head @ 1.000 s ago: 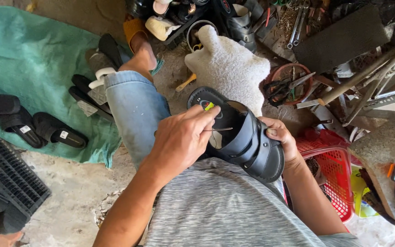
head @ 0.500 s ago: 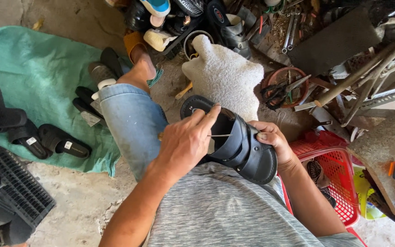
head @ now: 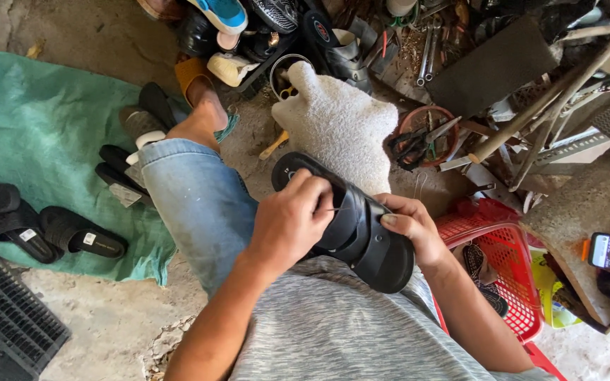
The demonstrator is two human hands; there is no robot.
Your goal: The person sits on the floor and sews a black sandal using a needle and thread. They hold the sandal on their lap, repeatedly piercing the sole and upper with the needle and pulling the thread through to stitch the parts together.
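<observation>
Fingers [head: 317, 189] of the left hand [head: 287, 222] pinch a thin needle at the black sandal [head: 351, 222]. The right hand [head: 409, 226] grips the sandal's right edge, near the red basket [head: 510, 282].

Concrete floor [head: 100, 310], green cloth [head: 44, 134] spread on it, red basket [head: 510, 282], black grate [head: 8, 324]

Rough concrete floor [head: 93, 331], green cloth [head: 44, 127], perhaps daylight.

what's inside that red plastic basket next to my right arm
The red basket shows a dark sandal-like item lying against its mesh floor. The right forearm covers its near left part, so anything there stays hidden.
</observation>
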